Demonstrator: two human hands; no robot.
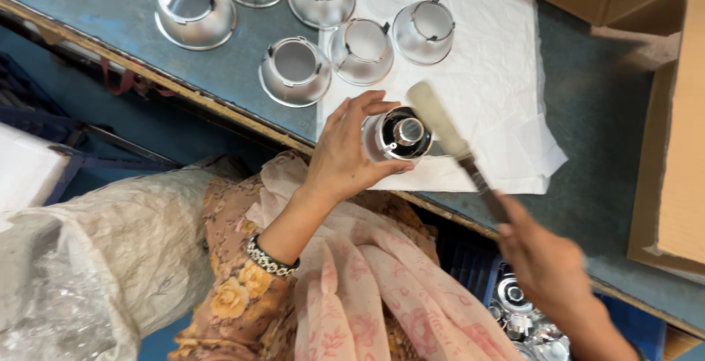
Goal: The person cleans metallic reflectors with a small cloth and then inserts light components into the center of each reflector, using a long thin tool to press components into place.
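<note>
My left hand (345,152) grips a shiny silver reflector cup (400,135) by its side, its opening facing up, over the near edge of a white cloth (499,74). My right hand (543,258) holds a brush (448,137) by its dark handle. The pale bristle end lies just above and to the right of the cup, slightly blurred. Several more silver reflector cups (294,71) stand rim-down in a cluster on the blue-grey table (595,133) and on the cloth behind the held one.
Cardboard boxes (675,148) stand at the right and back right of the table. A blue crate (529,317) with more shiny parts sits below the table edge near my right hand. A large plastic-wrapped sack (95,258) is at the lower left.
</note>
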